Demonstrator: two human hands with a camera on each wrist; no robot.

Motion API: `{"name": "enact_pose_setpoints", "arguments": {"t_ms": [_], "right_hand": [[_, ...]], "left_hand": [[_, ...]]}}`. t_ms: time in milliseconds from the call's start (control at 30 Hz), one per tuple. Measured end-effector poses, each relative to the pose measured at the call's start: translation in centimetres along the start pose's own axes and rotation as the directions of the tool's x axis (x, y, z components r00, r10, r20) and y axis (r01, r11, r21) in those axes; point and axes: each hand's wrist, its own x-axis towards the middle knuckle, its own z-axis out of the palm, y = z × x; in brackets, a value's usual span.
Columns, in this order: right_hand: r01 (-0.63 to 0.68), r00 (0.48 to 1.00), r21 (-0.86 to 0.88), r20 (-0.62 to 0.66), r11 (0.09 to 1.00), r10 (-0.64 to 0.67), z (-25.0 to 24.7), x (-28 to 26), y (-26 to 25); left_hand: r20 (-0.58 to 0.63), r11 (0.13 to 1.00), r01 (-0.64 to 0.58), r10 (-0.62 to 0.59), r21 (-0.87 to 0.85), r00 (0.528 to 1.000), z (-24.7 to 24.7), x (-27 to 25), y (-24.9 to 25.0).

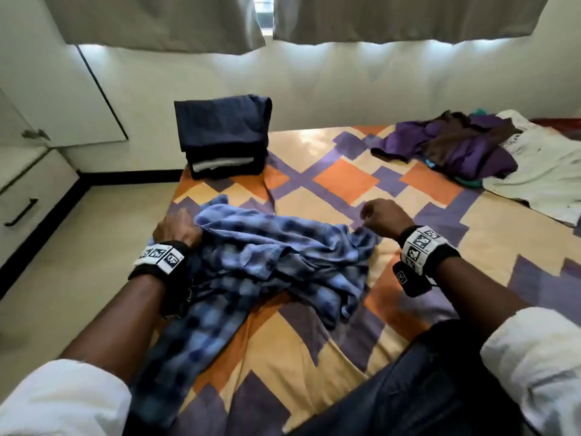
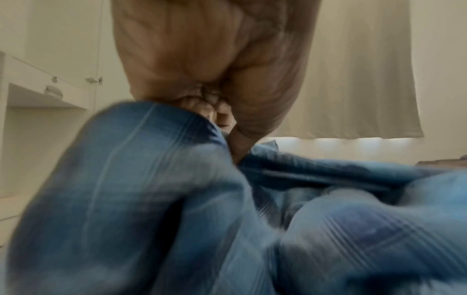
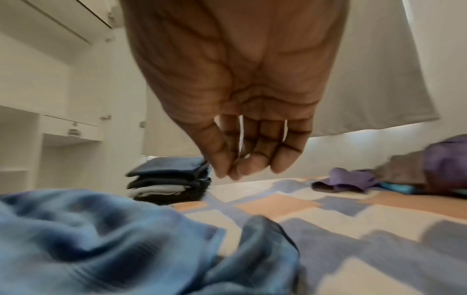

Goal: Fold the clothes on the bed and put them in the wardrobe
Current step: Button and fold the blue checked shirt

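A crumpled blue checked shirt [image 1: 270, 256] lies on the near left part of the bed [image 1: 345, 180]. My left hand [image 1: 177, 228] grips the shirt's left edge in a fist; in the left wrist view the curled fingers [image 2: 209, 105] close over blue cloth [image 2: 151, 179]. My right hand [image 1: 377, 218] hovers just above the shirt's right corner. In the right wrist view its fingers [image 3: 260, 163] hang down beside the thumb, with nothing between them. A stack of folded dark clothes [image 1: 223, 140] stands at the bed's far left corner.
A heap of unfolded purple and brown clothes [image 1: 456, 146] and a white garment [image 1: 540, 174] lie at the far right of the bed. White cupboards with a drawer [image 1: 31, 190] stand left of the bed, across a strip of floor. Curtains [image 1: 408, 17] hang behind.
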Motion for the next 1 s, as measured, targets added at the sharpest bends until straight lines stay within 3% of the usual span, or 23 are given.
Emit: {"name": "enact_pose_setpoints", "arguments": {"t_ms": [33,67,133,233,333,433,467,500,567,633,667,867,1000], "right_hand": [[-0.054,0.994,0.045,-0.09,0.997,0.058,0.4,0.0,0.7],[-0.109,0.988,0.095,-0.101,0.989,0.119,1.0,0.1,1.4],[-0.166,0.985,0.144,-0.015,0.976,0.17,2.5,0.0,1.8],[-0.144,0.984,0.146,0.128,0.979,0.125,4.5,0.0,0.9],[-0.152,0.982,0.195,0.145,0.969,0.124,6.3,0.0,0.0],[-0.118,0.951,0.125,0.3,0.985,0.076,6.3,-0.3,-0.9],[-0.161,0.945,0.206,0.316,0.965,0.09,5.5,-0.1,-0.8],[-0.221,0.946,0.38,0.306,0.898,0.103,4.3,0.4,-0.7],[-0.23,0.972,0.785,0.16,0.575,0.171,1.8,1.9,0.3],[-0.094,0.946,0.963,0.007,0.253,0.324,-0.4,3.3,1.5],[-0.06,0.93,0.979,-0.017,0.196,0.367,-1.0,3.9,2.0],[-0.219,0.947,0.849,0.066,0.48,0.315,2.4,4.6,1.2],[-0.151,0.962,0.67,-0.07,0.727,0.264,5.1,6.4,0.1]], "left_hand": [[-0.008,1.0,0.015,-0.015,-0.007,1.0,0.8,-0.3,-0.4],[-0.016,1.0,0.014,-0.014,-0.012,1.0,1.4,-0.5,-0.6],[-0.047,0.999,-0.015,0.013,-0.048,0.999,2.1,-1.0,-0.2],[-0.075,0.993,-0.002,-0.007,-0.121,0.997,2.5,-1.2,0.9],[-0.06,0.988,0.049,-0.058,-0.143,0.997,2.7,-1.0,1.4],[-0.081,0.981,0.064,-0.081,-0.185,0.993,2.1,-0.2,1.8],[-0.101,0.975,0.071,-0.094,-0.208,0.99,1.6,0.2,1.9],[-0.121,0.968,0.076,-0.108,-0.239,0.987,1.1,0.8,2.0],[-0.138,0.952,0.056,-0.102,-0.301,0.985,0.0,2.0,2.2],[-0.131,0.94,0.032,-0.081,-0.339,0.988,-0.7,2.9,2.3],[-0.126,0.938,0.03,-0.078,-0.346,0.989,-0.9,3.2,2.4],[-0.052,0.942,0.066,-0.088,-0.329,0.995,1.1,3.5,2.4],[-0.036,0.951,0.091,-0.106,-0.296,0.994,2.5,4.1,1.8]]}}
